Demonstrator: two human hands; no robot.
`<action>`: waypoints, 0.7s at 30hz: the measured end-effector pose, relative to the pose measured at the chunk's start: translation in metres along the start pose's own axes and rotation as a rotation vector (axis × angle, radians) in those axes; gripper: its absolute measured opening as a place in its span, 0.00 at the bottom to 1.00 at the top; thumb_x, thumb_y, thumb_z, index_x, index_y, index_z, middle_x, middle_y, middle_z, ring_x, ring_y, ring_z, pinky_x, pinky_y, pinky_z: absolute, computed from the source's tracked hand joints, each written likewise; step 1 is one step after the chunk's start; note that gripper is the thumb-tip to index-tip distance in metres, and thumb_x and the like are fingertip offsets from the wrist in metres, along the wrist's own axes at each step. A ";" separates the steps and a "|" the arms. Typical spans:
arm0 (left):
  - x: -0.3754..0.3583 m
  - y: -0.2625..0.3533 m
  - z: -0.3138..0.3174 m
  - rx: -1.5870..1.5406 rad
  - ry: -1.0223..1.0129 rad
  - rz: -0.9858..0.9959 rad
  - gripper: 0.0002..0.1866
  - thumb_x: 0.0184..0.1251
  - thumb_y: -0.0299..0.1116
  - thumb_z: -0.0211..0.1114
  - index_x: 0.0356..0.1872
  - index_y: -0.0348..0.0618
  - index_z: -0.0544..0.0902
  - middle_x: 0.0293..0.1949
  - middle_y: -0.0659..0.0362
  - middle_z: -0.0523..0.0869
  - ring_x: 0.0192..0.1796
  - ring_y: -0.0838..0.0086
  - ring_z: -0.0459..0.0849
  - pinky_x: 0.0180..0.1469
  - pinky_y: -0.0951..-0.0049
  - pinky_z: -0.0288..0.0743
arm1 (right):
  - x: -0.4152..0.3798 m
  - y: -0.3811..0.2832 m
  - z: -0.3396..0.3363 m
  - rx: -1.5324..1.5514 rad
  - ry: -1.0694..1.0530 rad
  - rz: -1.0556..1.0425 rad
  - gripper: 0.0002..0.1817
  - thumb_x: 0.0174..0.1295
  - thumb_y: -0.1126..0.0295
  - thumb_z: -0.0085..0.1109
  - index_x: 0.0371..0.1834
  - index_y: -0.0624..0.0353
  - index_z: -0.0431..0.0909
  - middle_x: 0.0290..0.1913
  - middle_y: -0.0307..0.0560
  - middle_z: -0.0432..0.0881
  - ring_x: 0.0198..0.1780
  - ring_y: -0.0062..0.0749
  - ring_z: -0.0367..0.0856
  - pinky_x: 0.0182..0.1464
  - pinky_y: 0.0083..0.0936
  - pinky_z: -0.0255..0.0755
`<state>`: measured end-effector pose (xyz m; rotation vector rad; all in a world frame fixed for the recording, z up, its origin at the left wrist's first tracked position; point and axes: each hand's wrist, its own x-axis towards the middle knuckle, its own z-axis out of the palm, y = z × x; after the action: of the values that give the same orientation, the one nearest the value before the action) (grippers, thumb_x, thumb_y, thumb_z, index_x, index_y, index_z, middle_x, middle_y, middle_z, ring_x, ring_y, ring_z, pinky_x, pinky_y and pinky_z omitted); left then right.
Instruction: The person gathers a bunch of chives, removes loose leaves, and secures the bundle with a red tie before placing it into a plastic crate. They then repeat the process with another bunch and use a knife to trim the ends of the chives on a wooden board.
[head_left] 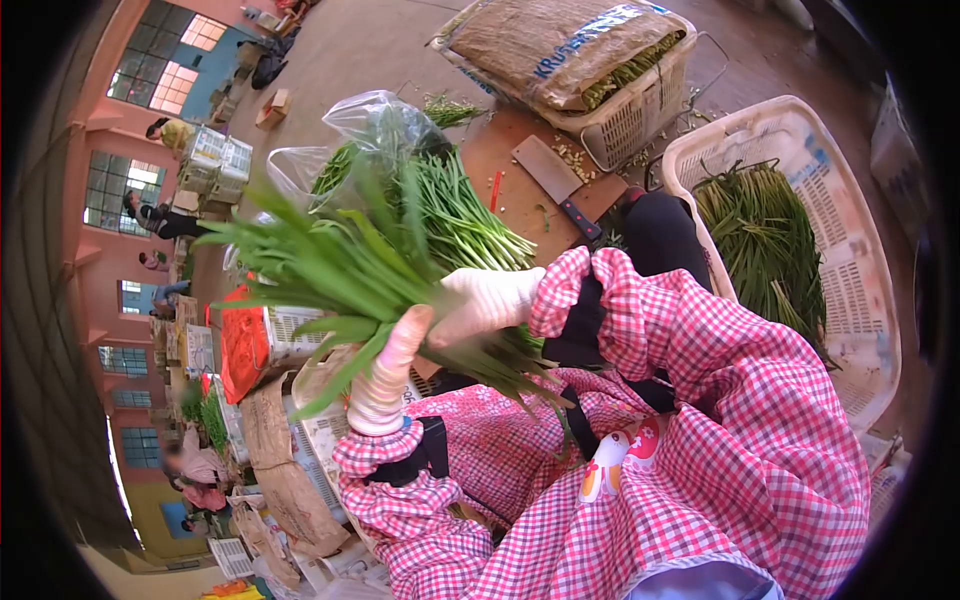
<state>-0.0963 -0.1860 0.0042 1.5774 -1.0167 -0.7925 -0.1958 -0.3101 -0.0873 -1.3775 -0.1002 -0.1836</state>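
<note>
My left hand (385, 374), in a pale ribbed glove or wrap, is closed around a bunch of long flat green leaves (345, 268). My right hand (482, 308), covered in the same pale material, grips the bunch from the other side. The leaves fan out to the upper left, blurred at the tips, and darker ends hang below the hands. Behind the bunch lies a pile of long green stalks (465, 215) with pale ends, partly in a clear plastic bag (372, 112). A cleaver (556, 178) rests on a brown board (483, 150), its dark handle toward me.
On the right stands a white plastic basket (868, 345) holding green leaves (765, 235). Ahead is another crate (640, 125) under a brown printed sack (560, 45). At left are a red bag (243, 345), more crates (215, 160) and several people in the distance.
</note>
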 end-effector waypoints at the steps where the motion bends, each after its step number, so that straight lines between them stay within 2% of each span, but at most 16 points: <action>1: 0.002 -0.011 -0.005 -0.122 -0.008 0.019 0.30 0.60 0.32 0.65 0.64 0.41 0.68 0.58 0.53 0.76 0.59 0.66 0.74 0.63 0.64 0.67 | 0.002 -0.002 0.003 0.004 0.003 0.000 0.21 0.56 0.59 0.66 0.48 0.60 0.79 0.38 0.40 0.84 0.40 0.23 0.79 0.46 0.25 0.73; 2: 0.001 -0.006 0.005 -0.242 0.037 0.053 0.30 0.61 0.32 0.63 0.64 0.39 0.66 0.58 0.53 0.76 0.58 0.62 0.76 0.62 0.58 0.70 | 0.004 -0.006 0.006 0.020 -0.019 0.074 0.21 0.57 0.57 0.66 0.47 0.61 0.79 0.36 0.40 0.84 0.38 0.23 0.80 0.43 0.25 0.74; 3: 0.000 -0.006 0.004 -0.240 0.037 0.048 0.30 0.61 0.32 0.63 0.64 0.39 0.66 0.58 0.53 0.76 0.58 0.62 0.76 0.62 0.58 0.70 | 0.006 -0.008 0.011 0.038 -0.041 0.148 0.21 0.57 0.56 0.66 0.45 0.61 0.80 0.34 0.40 0.84 0.35 0.23 0.80 0.39 0.25 0.74; 5: -0.001 -0.007 0.000 -0.521 -0.012 -0.080 0.28 0.62 0.32 0.61 0.64 0.38 0.66 0.57 0.53 0.77 0.55 0.60 0.79 0.59 0.55 0.72 | 0.020 0.015 0.022 0.114 -0.058 0.112 0.21 0.58 0.54 0.65 0.44 0.60 0.80 0.32 0.40 0.83 0.33 0.23 0.81 0.36 0.24 0.74; 7: -0.005 -0.014 -0.007 -0.513 0.034 -0.041 0.26 0.63 0.31 0.59 0.62 0.39 0.68 0.52 0.53 0.80 0.53 0.59 0.80 0.57 0.53 0.75 | 0.028 0.035 0.032 0.399 -0.160 0.089 0.21 0.59 0.54 0.64 0.43 0.61 0.80 0.32 0.40 0.83 0.33 0.23 0.81 0.36 0.23 0.75; 8: -0.008 -0.028 -0.024 -0.567 0.030 -0.053 0.24 0.63 0.31 0.59 0.61 0.39 0.69 0.49 0.55 0.81 0.51 0.61 0.81 0.57 0.52 0.74 | 0.037 0.057 0.032 0.239 -0.151 0.031 0.23 0.58 0.52 0.65 0.45 0.62 0.78 0.32 0.40 0.84 0.32 0.23 0.81 0.37 0.24 0.75; 9: -0.010 -0.030 -0.030 -0.620 0.023 -0.065 0.23 0.64 0.30 0.58 0.60 0.39 0.70 0.45 0.56 0.82 0.50 0.62 0.81 0.57 0.51 0.74 | 0.022 0.035 0.028 0.218 -0.245 0.150 0.29 0.56 0.50 0.66 0.51 0.64 0.76 0.39 0.43 0.84 0.39 0.26 0.81 0.44 0.26 0.76; 10: -0.015 -0.030 -0.034 -0.686 0.147 -0.037 0.23 0.58 0.28 0.64 0.56 0.39 0.74 0.39 0.58 0.79 0.37 0.67 0.80 0.55 0.49 0.76 | 0.018 0.050 0.027 0.172 -0.230 0.118 0.33 0.56 0.49 0.66 0.56 0.64 0.73 0.43 0.45 0.83 0.43 0.28 0.80 0.48 0.28 0.75; 11: -0.021 -0.034 -0.043 -0.804 0.181 0.017 0.21 0.61 0.29 0.62 0.56 0.40 0.74 0.36 0.61 0.79 0.36 0.71 0.79 0.57 0.50 0.74 | 0.013 0.064 0.026 0.125 -0.215 0.084 0.36 0.55 0.49 0.66 0.60 0.65 0.71 0.48 0.47 0.82 0.48 0.29 0.79 0.52 0.30 0.73; 12: -0.028 -0.042 -0.062 -0.874 0.178 0.058 0.20 0.62 0.30 0.61 0.56 0.41 0.75 0.35 0.63 0.78 0.37 0.72 0.77 0.59 0.51 0.73 | 0.001 0.066 0.018 0.086 -0.249 0.214 0.40 0.54 0.48 0.67 0.64 0.65 0.67 0.54 0.49 0.79 0.54 0.30 0.76 0.59 0.30 0.69; 14: -0.046 -0.058 -0.097 -0.897 0.247 0.108 0.20 0.65 0.32 0.61 0.57 0.43 0.74 0.33 0.66 0.75 0.38 0.75 0.76 0.61 0.54 0.71 | -0.020 0.089 0.009 0.012 -0.196 0.303 0.38 0.55 0.51 0.68 0.63 0.65 0.68 0.53 0.47 0.80 0.54 0.30 0.76 0.60 0.27 0.67; 15: -0.056 -0.063 -0.109 -0.851 0.317 0.117 0.21 0.65 0.34 0.60 0.59 0.44 0.73 0.32 0.67 0.74 0.38 0.76 0.75 0.62 0.55 0.70 | -0.028 0.094 0.006 0.036 -0.239 0.278 0.35 0.56 0.53 0.67 0.61 0.64 0.70 0.51 0.44 0.81 0.50 0.27 0.78 0.56 0.26 0.71; 17: -0.075 -0.075 -0.126 -0.823 0.405 0.172 0.24 0.67 0.37 0.60 0.63 0.44 0.68 0.30 0.70 0.72 0.38 0.77 0.73 0.65 0.56 0.66 | -0.044 0.098 0.000 0.024 -0.208 0.385 0.29 0.57 0.55 0.66 0.57 0.63 0.74 0.44 0.41 0.83 0.44 0.23 0.79 0.49 0.24 0.75; 19: -0.092 -0.086 -0.137 -0.842 0.527 0.194 0.24 0.68 0.38 0.60 0.62 0.44 0.69 0.30 0.70 0.72 0.37 0.77 0.73 0.65 0.56 0.67 | -0.058 0.075 -0.003 0.021 -0.147 0.500 0.24 0.59 0.57 0.65 0.53 0.61 0.77 0.35 0.36 0.84 0.34 0.19 0.79 0.37 0.20 0.75; 20: -0.097 -0.089 -0.140 -0.841 0.532 0.193 0.24 0.68 0.38 0.60 0.62 0.44 0.69 0.30 0.70 0.72 0.37 0.77 0.73 0.65 0.56 0.67 | -0.062 0.079 0.000 0.053 -0.096 0.573 0.16 0.62 0.61 0.61 0.48 0.59 0.80 0.25 0.29 0.76 0.24 0.12 0.70 0.24 0.15 0.65; 21: -0.102 -0.092 -0.141 -0.789 0.632 0.178 0.17 0.67 0.44 0.59 0.50 0.45 0.73 0.29 0.68 0.75 0.34 0.76 0.75 0.53 0.62 0.71 | -0.065 0.083 -0.002 0.053 -0.103 0.575 0.16 0.62 0.61 0.61 0.48 0.59 0.80 0.25 0.29 0.76 0.24 0.12 0.70 0.24 0.15 0.65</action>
<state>0.0054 -0.0274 -0.0538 0.9234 -0.2999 -0.4299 -0.2436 -0.2927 -0.1795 -1.3103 0.2049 0.3684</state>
